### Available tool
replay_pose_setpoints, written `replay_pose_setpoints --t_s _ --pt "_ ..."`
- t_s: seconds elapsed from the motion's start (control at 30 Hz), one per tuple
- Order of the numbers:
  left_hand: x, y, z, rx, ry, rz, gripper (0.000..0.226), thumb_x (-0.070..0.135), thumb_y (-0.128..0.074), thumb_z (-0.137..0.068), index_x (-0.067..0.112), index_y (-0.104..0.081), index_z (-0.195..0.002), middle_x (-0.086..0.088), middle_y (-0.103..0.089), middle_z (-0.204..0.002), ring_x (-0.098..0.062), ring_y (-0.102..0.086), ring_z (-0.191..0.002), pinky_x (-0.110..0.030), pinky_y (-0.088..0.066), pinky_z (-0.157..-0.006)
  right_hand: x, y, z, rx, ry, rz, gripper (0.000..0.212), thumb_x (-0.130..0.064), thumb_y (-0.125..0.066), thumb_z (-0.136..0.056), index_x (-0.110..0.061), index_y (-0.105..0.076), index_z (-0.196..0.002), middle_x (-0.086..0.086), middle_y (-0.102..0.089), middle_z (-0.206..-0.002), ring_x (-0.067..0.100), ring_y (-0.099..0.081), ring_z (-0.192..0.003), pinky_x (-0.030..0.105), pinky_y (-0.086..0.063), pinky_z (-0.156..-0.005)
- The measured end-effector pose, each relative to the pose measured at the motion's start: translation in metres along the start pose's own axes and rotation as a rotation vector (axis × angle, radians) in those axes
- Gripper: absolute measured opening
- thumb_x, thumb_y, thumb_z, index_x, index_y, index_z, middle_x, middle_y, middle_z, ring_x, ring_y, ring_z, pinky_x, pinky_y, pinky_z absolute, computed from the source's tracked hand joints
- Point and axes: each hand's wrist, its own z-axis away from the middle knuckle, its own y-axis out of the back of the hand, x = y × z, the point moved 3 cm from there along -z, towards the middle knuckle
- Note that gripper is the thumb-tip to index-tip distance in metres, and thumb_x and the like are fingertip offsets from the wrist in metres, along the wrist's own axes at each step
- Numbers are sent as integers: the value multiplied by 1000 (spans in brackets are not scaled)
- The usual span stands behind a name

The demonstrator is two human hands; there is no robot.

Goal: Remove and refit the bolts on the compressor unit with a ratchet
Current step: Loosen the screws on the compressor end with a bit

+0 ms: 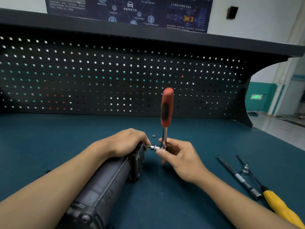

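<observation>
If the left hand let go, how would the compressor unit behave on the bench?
Probably heavy: the compressor unit looks like solid dark metal. Its round body may roll on the mat, though the squarer end flange should limit that.

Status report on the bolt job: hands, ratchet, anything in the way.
Left hand grips compressor unit. Right hand pinches ratchet at its head, handle upright, socket at the end plate. One loose bolt on mat behind; nothing blocking.

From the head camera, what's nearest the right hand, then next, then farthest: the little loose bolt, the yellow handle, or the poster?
From the right hand:
1. loose bolt, just beyond it, slightly left.
2. yellow handle, off to its right.
3. poster, high up at the back.
</observation>
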Motion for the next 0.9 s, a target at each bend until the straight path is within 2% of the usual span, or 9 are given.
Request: replay_pose_setpoints --t_s 0.1,0.17,0.23,0.33,0.73,0.9 --pt "-1 -1 0 -8 13 17 44 49 -41 -77 26 -77 -85 12 -75 -93 -12 -66 -99 -37 -47 -101 -3 -1 -1 63 -72 -8 18 -25 -73 -92 -43 -74 -92 -5 -73 -79 10 -67 -61 15 -49 -61" --pt "-2 -1 -2 -5 11 20 43 48 -41 -77 25 -77 -85 12 -75 -93 -10 -66 -99 -36 -47 -101 -4 -1 -3 116 -143 -44 10 -25 -72 -93 -31 -76 -87 -1 -77 -81 10 -68 -58 13 -47 -54" --pt "-2 -1 -2 -1 12 29 42 47 -42 -77 24 -77 -85 11 -75 -93 -10 -66 -97 -35 -48 -100 -4 -2 -4 149 -224 -77 8 -31 -71 -93 -25 -76 -90 1 -77 -79 12 -68 -55 14 -45 -50" --pt "-2 -2 -3 6 12 39 42 47 -43 -77 24 -76 -85 11 -75 -93 -11 -66 -98 -35 -48 -100 -2 -5 -6 173 -329 -104 20 -43 -68 -92 -24 -75 -94 5 -77 -77 16 -67 -54 18 -43 -50" --pt "-4 -2 -4 -4 0 21 36 45 -41 -79 32 -75 -79 14 -75 -92 -8 -66 -97 -35 -47 -102 0 -7 -7 199 -486 -158 33 -50 -67 -91 -17 -71 -83 10 -75 -71 14 -55 -43 19 -36 -42" --pt "-4 -2 -5 -1 -8 25 37 46 -42 -78 29 -75 -81 13 -75 -92 -7 -66 -97 -34 -47 -101 5 -10 -8 229 -572 -181 41 -55 -67 -89 -15 -65 -80 8 -73 -66 14 -54 -43 20 -34 -41"
